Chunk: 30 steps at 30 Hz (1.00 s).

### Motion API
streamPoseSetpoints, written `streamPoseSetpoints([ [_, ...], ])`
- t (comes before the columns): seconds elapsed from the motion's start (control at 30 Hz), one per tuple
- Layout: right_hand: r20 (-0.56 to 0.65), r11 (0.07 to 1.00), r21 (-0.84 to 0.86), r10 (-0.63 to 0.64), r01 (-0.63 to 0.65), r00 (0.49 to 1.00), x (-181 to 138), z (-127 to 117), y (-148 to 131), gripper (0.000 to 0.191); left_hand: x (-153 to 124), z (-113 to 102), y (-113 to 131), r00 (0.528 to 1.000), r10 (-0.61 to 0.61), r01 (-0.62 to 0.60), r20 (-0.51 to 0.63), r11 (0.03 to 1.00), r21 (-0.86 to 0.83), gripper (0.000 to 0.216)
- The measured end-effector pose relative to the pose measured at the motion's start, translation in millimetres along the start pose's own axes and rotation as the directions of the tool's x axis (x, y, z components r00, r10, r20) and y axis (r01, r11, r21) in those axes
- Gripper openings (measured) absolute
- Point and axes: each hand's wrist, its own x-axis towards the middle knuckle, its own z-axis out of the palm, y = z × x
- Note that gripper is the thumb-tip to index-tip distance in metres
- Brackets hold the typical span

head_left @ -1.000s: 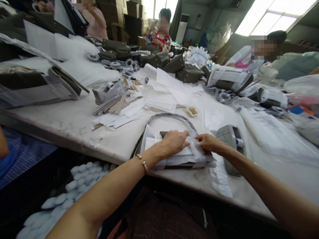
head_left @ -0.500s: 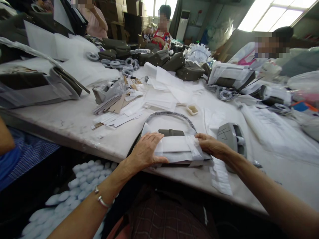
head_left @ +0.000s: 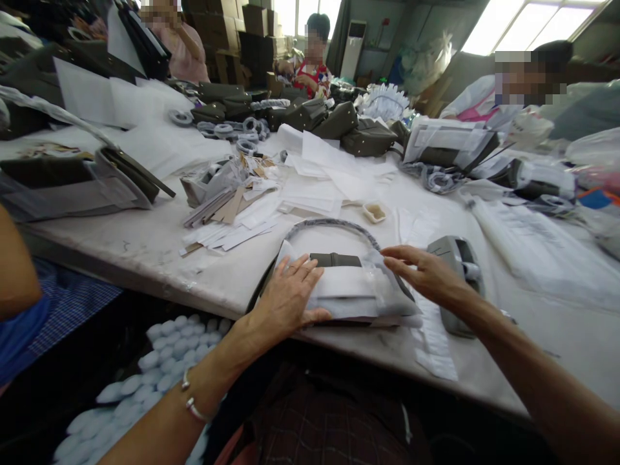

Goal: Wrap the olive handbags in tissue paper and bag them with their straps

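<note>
A dark handbag (head_left: 334, 259) lies on the table's near edge, partly covered with white wrapping paper (head_left: 351, 283). Its wrapped handle (head_left: 334, 224) arches up behind it. My left hand (head_left: 290, 294) rests on the bag's left side, fingers spread over the paper. At the bag's upper right corner is my right hand (head_left: 411, 268), its fingers stretched out and the thumb apart; whether the fingertips touch the paper is hard to tell. Just right of this hand stands a grey tape dispenser (head_left: 455, 274).
White sheets and card strips (head_left: 230, 213) lie behind the bag, near a small tray (head_left: 374, 212). Clear plastic bags (head_left: 537, 252) are stacked at right. Another wrapped handbag (head_left: 72, 181) sits at left. Co-workers (head_left: 314, 64) are across the table. White pillow-like packing (head_left: 165, 355) hangs below the edge.
My right hand has let go of the paper at the bag's right side and opened, lifting slightly. My left hand stays spread on the bag, shifted only a little.
</note>
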Motion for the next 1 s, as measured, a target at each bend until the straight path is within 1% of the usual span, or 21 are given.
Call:
streamPoseSetpoints([
  [0.03,-0.013,0.994,-0.007,-0.11,0.11,0.994,-3.1,9.5,-7.3,0.039,2.3,-1.2,6.3,1.0,0.029,-0.029,-0.008,0.999,0.035,0.082],
  [0.1,0.016,0.951,-0.041,-0.308,0.308,0.951,-8.8,32.8,-18.2,0.049,8.7,0.8,17.6,0.996,0.086,-0.085,-0.012,0.993,0.077,0.094],
  [0.13,0.039,0.924,-0.074,-0.374,0.376,0.927,-11.2,44.2,-21.2,0.055,12.3,3.6,21.8,0.995,0.102,-0.101,-0.008,0.991,0.082,0.101],
  [0.2,0.067,0.885,-0.149,-0.436,0.441,0.897,-14.7,61.3,-23.2,0.065,18.4,10.8,26.9,0.995,0.104,-0.104,0.008,0.992,0.064,0.106],
  [0.3,0.069,0.862,-0.206,-0.458,0.462,0.886,-17.6,69.8,-21.9,0.071,22.0,19.0,28.2,0.997,0.074,-0.074,0.013,0.997,-0.005,0.094],
  [0.43,0.08,0.847,-0.223,-0.478,0.483,0.875,-19.3,67.2,-23.2,0.061,19.6,21.6,26.8,0.997,0.081,-0.081,0.002,0.995,-0.05,0.075],
  [0.6,0.08,0.834,-0.273,-0.478,0.48,0.875,-21.9,67.8,-25.2,0.056,17.6,21.1,27.5,0.994,0.108,-0.108,-0.002,0.994,-0.03,0.069],
  [0.7,0.042,0.807,-0.324,-0.509,0.494,0.86,-28.1,69.8,-25.8,0.068,10.0,17.4,26.4,0.993,0.114,-0.114,-0.016,0.993,0.022,0.073],
  [0.8,0.049,0.778,-0.355,-0.538,0.518,0.841,-37.4,76.2,-27.5,0.082,-5.0,15.2,20.4,0.994,0.101,-0.098,-0.026,0.989,0.112,0.087],
  [0.9,0.078,0.797,-0.325,-0.514,0.509,0.855,-43.7,82.8,-30.0,0.087,-18.1,16.6,11.4,0.999,0.035,-0.036,0.006,0.99,0.139,0.1],
  [1.0,0.078,0.83,-0.286,-0.478,0.479,0.875,-45.1,79.3,-31.3,0.083,-21.8,14.8,2.2,0.999,0.013,-0.016,0.053,0.998,0.068,0.101],
])
